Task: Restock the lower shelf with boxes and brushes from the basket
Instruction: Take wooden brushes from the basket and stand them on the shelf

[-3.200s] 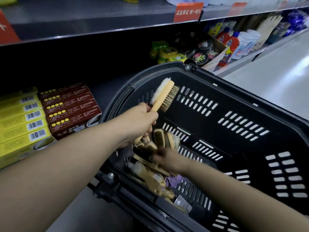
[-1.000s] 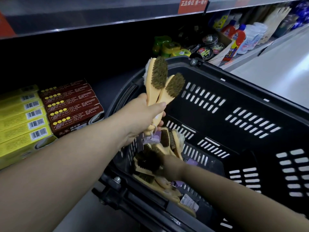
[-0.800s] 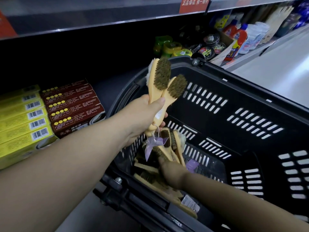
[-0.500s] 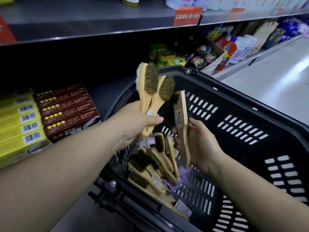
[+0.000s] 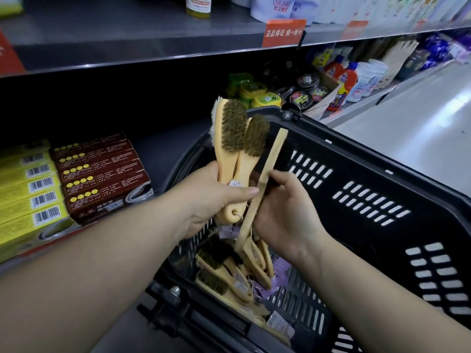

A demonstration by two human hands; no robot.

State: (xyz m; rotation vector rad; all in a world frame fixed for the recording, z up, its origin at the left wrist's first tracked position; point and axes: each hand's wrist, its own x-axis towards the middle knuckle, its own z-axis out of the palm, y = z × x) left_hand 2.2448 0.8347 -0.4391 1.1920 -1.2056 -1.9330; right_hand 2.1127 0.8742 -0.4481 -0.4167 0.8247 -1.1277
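Left hand (image 5: 211, 197) clamped round the handles of two wooden brushes (image 5: 233, 138), bristle heads up and facing the camera, held over the left rim of the basket (image 5: 397, 179). Right hand (image 5: 285, 215) just beside it, fingers curled on a third brush (image 5: 274, 154). That brush is seen edge-on and tilted, dark bristles to the right, its handle touching the left thumb. Hands close together, brushes nearly touching.

Black slotted plastic basket holds a pile of brushes (image 5: 221, 268) in its near-left corner, lying flat and overlapping, with purple tags (image 5: 280, 268) among them. Rest of the basket floor is dark, contents hard to tell.

Lower shelf (image 5: 163, 146) sits behind the basket. At its left front edge is a stack of brown boxes (image 5: 102, 174), and yellow boxes (image 5: 30, 189) with barcodes are touching on the far left. Toward the right end are green-yellow tubs (image 5: 254, 93), round tins (image 5: 300, 98) in a cardboard tray, then red bottles (image 5: 341, 77).

Upper shelf (image 5: 127, 42) carries an orange label (image 5: 283, 33) on its front edge. Pale shiny floor (image 5: 420, 128) at right.
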